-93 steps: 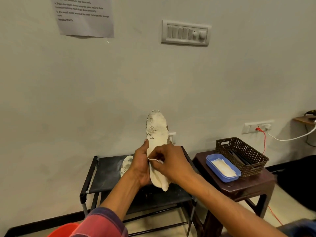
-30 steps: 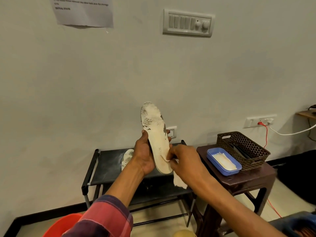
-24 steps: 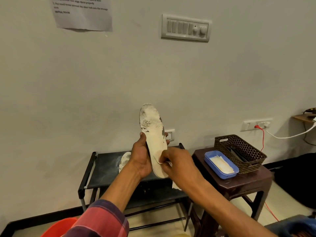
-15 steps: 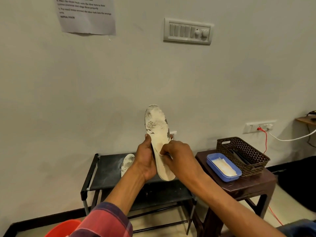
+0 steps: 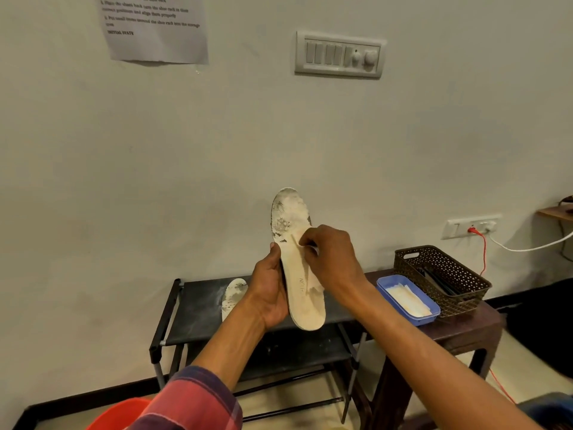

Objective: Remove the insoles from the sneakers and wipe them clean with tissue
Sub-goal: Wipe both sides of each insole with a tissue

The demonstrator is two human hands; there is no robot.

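My left hand [image 5: 269, 290] grips a cream insole [image 5: 302, 293] upright by its left edge, toe end up and speckled with grey dirt. My right hand [image 5: 331, 259] presses curled fingers against the insole's middle; the white tissue it held in earlier frames is almost wholly hidden under the fingers now. A second dirty insole [image 5: 233, 294] lies flat on the top shelf of the black shoe rack [image 5: 198, 308], just left of my left wrist.
A dark brown side table [image 5: 465, 330] stands right of the rack, bearing a blue tray [image 5: 432, 316] of white tissues and a brown perforated basket [image 5: 465, 287]. An orange bucket [image 5: 117, 417] sits at the lower left. A red cable hangs from the wall socket [image 5: 471, 226].
My right hand slid up the insole from near its heel end to its middle, and the tissue that hung below it is tucked out of sight. The left hand kept its grip.
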